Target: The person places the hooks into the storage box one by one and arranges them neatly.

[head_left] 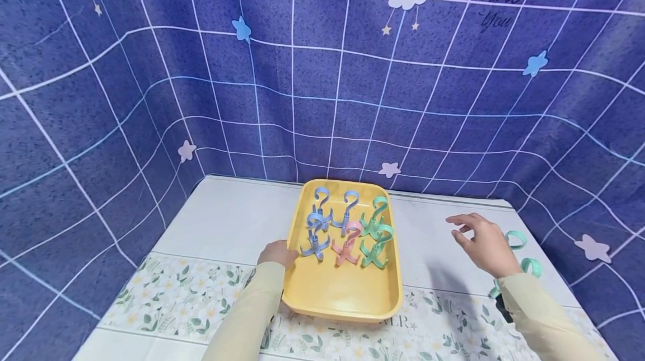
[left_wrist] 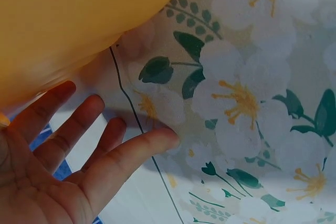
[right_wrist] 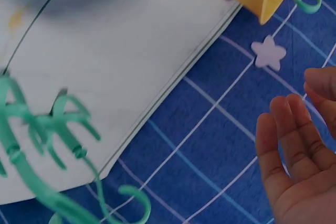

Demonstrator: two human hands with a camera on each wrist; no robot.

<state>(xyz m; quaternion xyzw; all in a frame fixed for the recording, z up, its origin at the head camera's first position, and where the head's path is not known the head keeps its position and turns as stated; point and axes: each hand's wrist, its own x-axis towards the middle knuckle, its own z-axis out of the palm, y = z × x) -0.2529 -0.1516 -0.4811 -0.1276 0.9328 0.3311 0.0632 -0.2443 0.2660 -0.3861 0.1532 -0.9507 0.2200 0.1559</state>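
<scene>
A yellow tray (head_left: 337,294) on the table holds several plastic hooks, each with a curled top and splayed prongs. Among them are three blue hooks (head_left: 315,244), a pink hook (head_left: 346,250) and two green hooks (head_left: 374,253). My left hand (head_left: 277,253) is at the tray's left side; in the left wrist view its fingers (left_wrist: 68,140) are spread loosely beside the tray wall. To the right of the tray, my right hand (head_left: 486,246) hovers over the table with relaxed fingers and nothing in them. More green hooks (head_left: 531,267) stand beyond it, partly hidden by the wrist.
The white table (head_left: 242,210) has a flower-printed band (head_left: 191,294) along its front. A blue gridded curtain (head_left: 322,81) with stars and clouds hangs behind and at both sides. Loose green hooks (right_wrist: 68,124) stand near the table's right edge.
</scene>
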